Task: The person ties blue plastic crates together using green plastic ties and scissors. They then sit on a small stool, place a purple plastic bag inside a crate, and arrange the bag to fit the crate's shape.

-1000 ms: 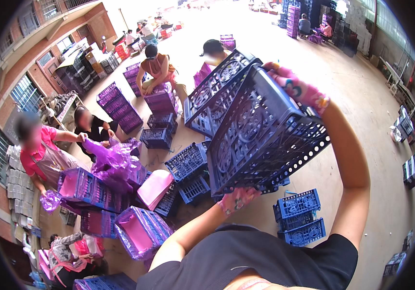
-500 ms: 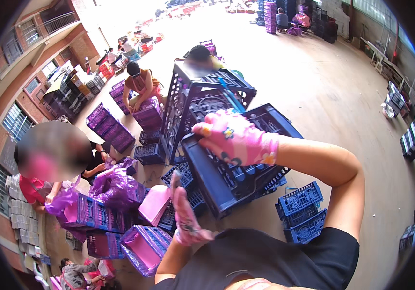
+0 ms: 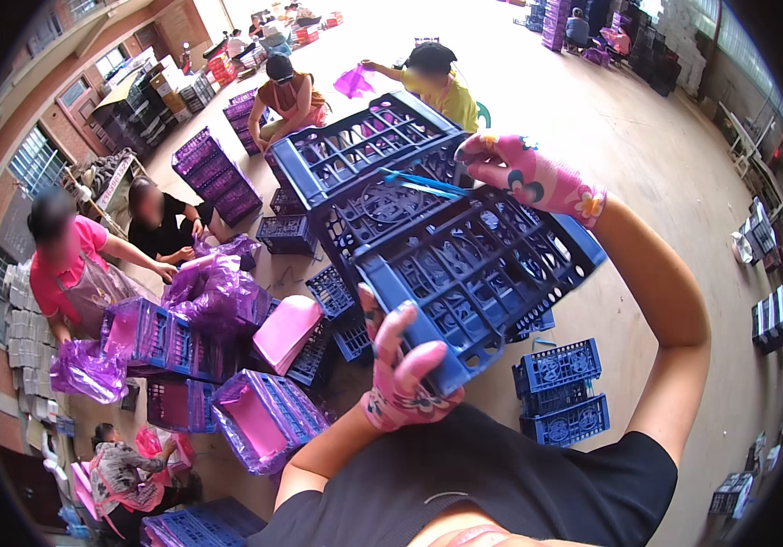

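A dark blue plastic crate [image 3: 492, 264] with latticed walls is tilted in front of me. My left hand [image 3: 407, 376], in a pink flowered glove, grips its near left corner, fingers spread against the wall. My right hand [image 3: 533, 178], gloved alike, is closed at its far edge; exactly what the fingertips press on is hidden. Light blue straps [image 3: 428, 182] lie beside those fingertips. Just behind, another blue crate [image 3: 368, 150] touches the tilted one.
To the left stand purple-lined crates [image 3: 268, 419], pink sheets [image 3: 288, 333] and purple plastic film [image 3: 213, 292]. Blue crates [image 3: 560, 387] are stacked at my right. Co-workers sit close by, including a person in yellow [image 3: 441, 91] beyond the crates and a person in pink [image 3: 77, 260] at left.
The near crate has turned, bringing its latticed side into view. My right hand has shifted right and up along it. My left hand has moved right and now touches its corner.
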### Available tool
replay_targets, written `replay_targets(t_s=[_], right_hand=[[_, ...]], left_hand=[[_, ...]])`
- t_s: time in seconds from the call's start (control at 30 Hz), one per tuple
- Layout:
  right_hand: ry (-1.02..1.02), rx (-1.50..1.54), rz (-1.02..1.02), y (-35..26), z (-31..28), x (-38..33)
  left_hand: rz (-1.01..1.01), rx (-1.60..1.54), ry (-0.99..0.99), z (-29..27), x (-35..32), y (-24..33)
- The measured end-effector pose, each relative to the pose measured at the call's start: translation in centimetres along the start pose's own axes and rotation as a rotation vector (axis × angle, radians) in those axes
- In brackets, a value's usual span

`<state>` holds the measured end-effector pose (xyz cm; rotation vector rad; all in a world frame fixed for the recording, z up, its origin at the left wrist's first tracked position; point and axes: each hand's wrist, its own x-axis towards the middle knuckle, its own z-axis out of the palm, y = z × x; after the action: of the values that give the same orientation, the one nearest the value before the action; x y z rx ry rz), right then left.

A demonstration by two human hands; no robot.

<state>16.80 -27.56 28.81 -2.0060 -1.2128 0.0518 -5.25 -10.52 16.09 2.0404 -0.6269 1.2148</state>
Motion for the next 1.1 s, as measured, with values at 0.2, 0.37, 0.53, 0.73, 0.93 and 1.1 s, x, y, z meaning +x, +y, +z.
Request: replay_targets(t_s=[0.2,0.37,0.53,0.73,0.93,1.1], right_hand=[[-0.174,-0.115,0.037,-1.8,0.7,3.6],[-0.061,-0.257,-0.030,-3.2,3.9,5.8],[0.137,-0.228,-0.327,-0.9,5.4,6.8],[-0.127,0.561,0.260,-1.1,3.6,6.2],[-0.211,0.645,0.380,-2.7,3.9,5.8],[-0.012,0.329,0.198,-2.0,5.5,5.6]], left_hand=[[0.030,-0.026,0.003,0.2,-0.2,-0.7],[0.022,-0.119,0.108,0.5,0.5,-0.5],[0.021,-0.152,0.041,-0.5,0.1,-0.8],[0.036,-0.169,0.041,-0.4,0.0,-1.0],[0.058,-0.150,0.077,-0.5,0.3,-0.8],[0.077,-0.123,0.028,-0.7,-0.2,-1.2]])
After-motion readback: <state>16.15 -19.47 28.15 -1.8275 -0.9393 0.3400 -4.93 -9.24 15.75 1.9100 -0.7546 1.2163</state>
